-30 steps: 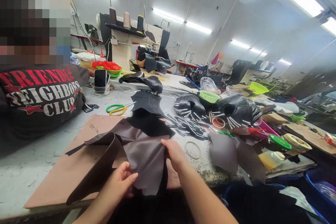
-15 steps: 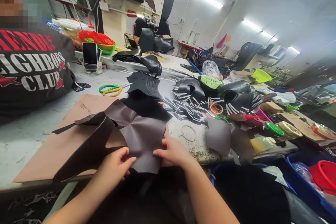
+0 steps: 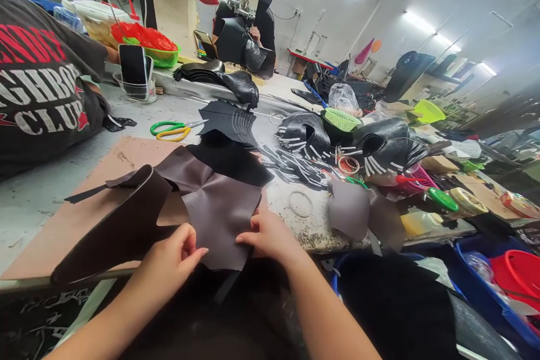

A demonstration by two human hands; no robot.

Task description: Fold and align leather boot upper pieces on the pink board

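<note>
A dark brown leather piece (image 3: 223, 208) lies over the pink board (image 3: 101, 180), its near edge hanging at the table's front edge. My left hand (image 3: 175, 253) is closed at the near left edge of this leather, with thumb and fingers pinched together. On the right edge, my right hand (image 3: 268, 236) grips the leather with its thumb on top and its fingers partly hidden beneath. A long curved flap (image 3: 113, 225) of brown leather folds over on the left. Black material (image 3: 230, 160) shows behind the brown piece.
Green-and-yellow scissors (image 3: 172, 130) and stacked black pieces (image 3: 228, 121) lie beyond the board. A white ring (image 3: 300, 203) and brown pieces (image 3: 348, 209) are to the right. A person in a printed shirt (image 3: 42, 79) is at the left. Blue bins (image 3: 468, 247) stand at lower right.
The view has shifted, so the table things appear slightly further left and higher. Both hands keep their places on the leather. The person at the left has an arm reaching toward the phone and basket.
</note>
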